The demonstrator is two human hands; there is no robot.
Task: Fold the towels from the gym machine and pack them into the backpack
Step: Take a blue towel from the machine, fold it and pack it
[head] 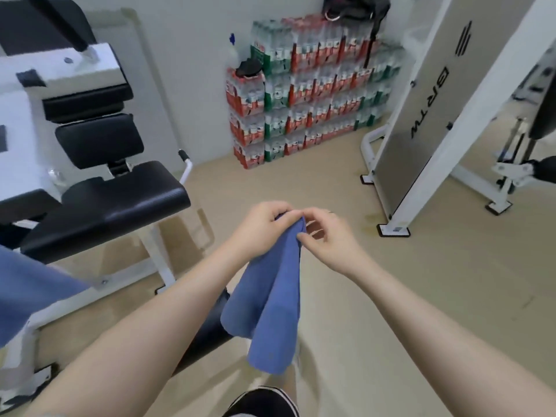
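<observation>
Both hands pinch the top edge of a blue terry-cloth towel [270, 302]: left hand [261, 228] gripping, right hand [328, 236] fingers [304, 236] pinching, right of the black padded gym machine [105, 206].

Gym machine [99, 203] left, bottle packs [307, 91] behind, towel [270, 302] between.

The towel [270, 299] is a plain mid-blue with no pattern, and a second blue cloth [27, 293] at the left edge matches it. The gym machine [99, 164] has glossy black pads on a white frame, over a beige floor [406, 296]. The stacked water-bottle packs [307, 94] carry red, green and white labels, and the weight-stack cover [427, 97] is grey with dark lettering.
</observation>
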